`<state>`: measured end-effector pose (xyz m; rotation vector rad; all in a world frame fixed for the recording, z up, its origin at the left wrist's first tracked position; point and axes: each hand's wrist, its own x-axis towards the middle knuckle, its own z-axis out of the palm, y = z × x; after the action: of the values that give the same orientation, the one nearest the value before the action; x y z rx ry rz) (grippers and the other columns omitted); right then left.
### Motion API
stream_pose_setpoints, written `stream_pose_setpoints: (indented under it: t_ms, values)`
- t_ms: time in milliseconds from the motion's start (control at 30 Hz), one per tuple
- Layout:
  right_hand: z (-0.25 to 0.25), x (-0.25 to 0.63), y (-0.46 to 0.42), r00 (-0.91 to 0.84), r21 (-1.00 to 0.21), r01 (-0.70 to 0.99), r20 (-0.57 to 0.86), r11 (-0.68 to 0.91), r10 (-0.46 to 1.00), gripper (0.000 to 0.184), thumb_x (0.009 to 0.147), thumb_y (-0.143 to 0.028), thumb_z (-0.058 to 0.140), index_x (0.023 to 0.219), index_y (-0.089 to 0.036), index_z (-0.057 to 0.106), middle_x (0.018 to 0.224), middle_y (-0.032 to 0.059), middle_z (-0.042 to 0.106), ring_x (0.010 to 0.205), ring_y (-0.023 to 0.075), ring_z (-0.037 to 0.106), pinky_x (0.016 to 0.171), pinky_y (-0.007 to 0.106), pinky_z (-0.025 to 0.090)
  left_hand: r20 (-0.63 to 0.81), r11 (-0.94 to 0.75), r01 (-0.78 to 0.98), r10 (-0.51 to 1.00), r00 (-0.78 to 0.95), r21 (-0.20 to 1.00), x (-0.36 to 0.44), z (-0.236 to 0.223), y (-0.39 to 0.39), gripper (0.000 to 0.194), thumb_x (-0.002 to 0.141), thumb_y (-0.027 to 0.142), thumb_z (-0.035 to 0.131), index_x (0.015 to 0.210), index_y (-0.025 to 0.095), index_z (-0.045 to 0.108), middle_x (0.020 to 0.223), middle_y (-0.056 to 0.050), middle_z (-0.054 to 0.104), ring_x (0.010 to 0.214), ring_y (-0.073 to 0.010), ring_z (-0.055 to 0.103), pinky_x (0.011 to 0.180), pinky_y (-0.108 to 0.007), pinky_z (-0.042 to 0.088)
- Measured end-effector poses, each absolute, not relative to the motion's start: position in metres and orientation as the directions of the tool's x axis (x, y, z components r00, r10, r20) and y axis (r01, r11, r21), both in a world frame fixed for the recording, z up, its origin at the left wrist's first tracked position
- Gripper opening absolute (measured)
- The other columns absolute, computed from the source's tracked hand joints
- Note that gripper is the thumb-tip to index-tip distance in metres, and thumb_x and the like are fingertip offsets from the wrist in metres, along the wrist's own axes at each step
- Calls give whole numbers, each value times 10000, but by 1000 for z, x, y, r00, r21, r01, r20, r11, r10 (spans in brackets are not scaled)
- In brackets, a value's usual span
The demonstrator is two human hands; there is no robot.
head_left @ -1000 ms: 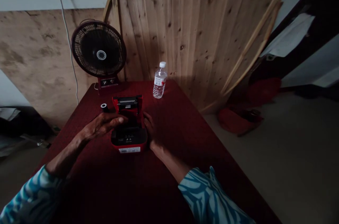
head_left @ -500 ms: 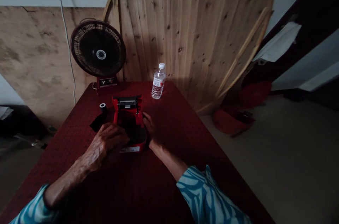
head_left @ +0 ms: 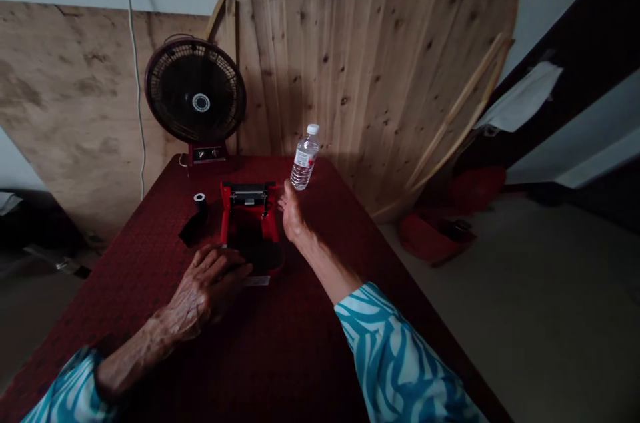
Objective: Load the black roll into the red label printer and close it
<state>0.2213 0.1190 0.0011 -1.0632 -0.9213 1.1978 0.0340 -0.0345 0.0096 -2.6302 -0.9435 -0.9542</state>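
A red device [head_left: 274, 231] with an open, dark hollow and a black roller bar across its back lies on the table; its exact kind I cannot make out. My left hand [head_left: 213, 280] grips its front left corner, fingers curled over the rim, fingertips partly hidden. To the right of the device, by the end of the roller bar, my right hand [head_left: 295, 213] is raised with its fingers apart and holds nothing. A black roll with a white core [head_left: 200, 202] stands to the left, a dark strip trailing from it towards me.
A clear water bottle [head_left: 303, 160] stands just beyond my right hand. A dark fan [head_left: 197, 93] is at the table's back left. The dark red table [head_left: 300, 343] ends at a wooden panel [head_left: 360, 63]. A red container [head_left: 433, 236] sits on the floor at right.
My right hand has let go of the device's right side and moved up and away towards the roller bar's end. My left hand stays at the front left corner. The view has shifted slightly.
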Motion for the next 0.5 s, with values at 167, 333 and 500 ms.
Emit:
stream_pose_setpoints:
  t_ms: [167, 333, 500]
  values:
    - [26, 222, 114, 77, -968, -250, -5, 14, 997, 550, 655, -768, 578, 829, -261, 702, 964, 43, 739, 1021, 255, 611, 911, 408, 432, 636, -776, 628, 514, 576, 58, 33, 4, -34, 314, 913, 106, 538, 1208, 179, 619, 1088, -88, 678, 1065, -243, 596, 922, -424, 425]
    - [24, 220, 107, 92, -964, -266, 3, 28, 996, 438, 668, -658, 635, 569, -231, 619, 748, 31, 703, 948, 252, 614, 858, 400, 443, 628, -772, 631, 531, 569, 81, 32, 1, -35, 328, 935, 105, 505, 1236, 200, 594, 1096, -78, 681, 1079, -228, 589, 957, -427, 412]
    - [-1, 227, 81, 98, -974, -212, 56, 75, 994, 229, 672, -384, 668, 859, -261, 714, 921, -5, 718, 992, 231, 607, 932, 403, 446, 620, -772, 631, 534, 574, 81, 32, 4, -36, 359, 923, 88, 524, 1258, 205, 579, 1084, -73, 680, 1070, -221, 589, 965, -423, 412]
